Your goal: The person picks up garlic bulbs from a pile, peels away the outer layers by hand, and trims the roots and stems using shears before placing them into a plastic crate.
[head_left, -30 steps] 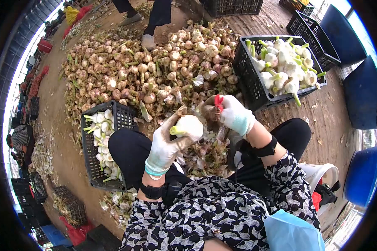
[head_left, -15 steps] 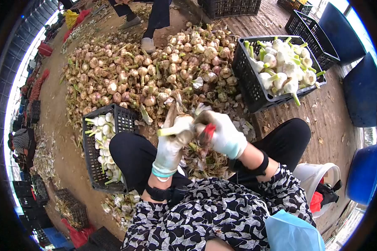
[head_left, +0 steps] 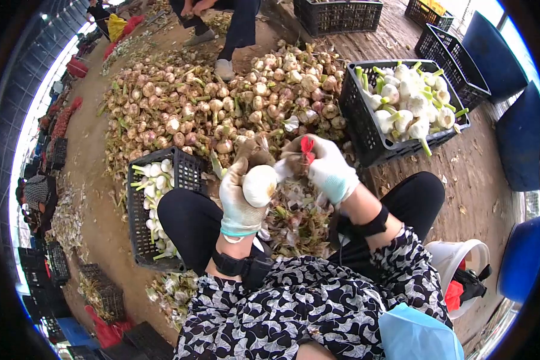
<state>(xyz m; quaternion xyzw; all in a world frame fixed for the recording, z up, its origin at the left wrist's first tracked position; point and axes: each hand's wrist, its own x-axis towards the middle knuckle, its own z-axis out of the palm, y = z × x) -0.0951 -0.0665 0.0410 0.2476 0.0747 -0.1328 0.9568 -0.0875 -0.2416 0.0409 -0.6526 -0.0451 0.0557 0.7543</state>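
In its white glove, my left hand (head_left: 235, 198) is closed around a peeled white garlic bulb (head_left: 260, 186), its smooth rounded side turned up. My right hand (head_left: 325, 167), also gloved and soiled at the fingertips, is closed just right of the bulb. A small red piece (head_left: 307, 148) shows at its fingers; what exactly they hold I cannot make out. Pale loose skin sits between the two hands. Below them, garlic peelings (head_left: 297, 225) lie between my knees. Beyond spreads a large heap of unpeeled garlic (head_left: 186, 114).
A black crate (head_left: 366, 141) of white garlic stands at the right, another crate (head_left: 189, 171) with stemmed bulbs by my left knee. A white bucket (head_left: 432, 255) and blue barrels (head_left: 522, 252) are on the right. Another person's legs (head_left: 240, 27) are behind the heap.
The bulb has turned in my left hand: its green stem pointed left before and now its round white side faces up. My right hand has moved slightly up and right, apart from the bulb.
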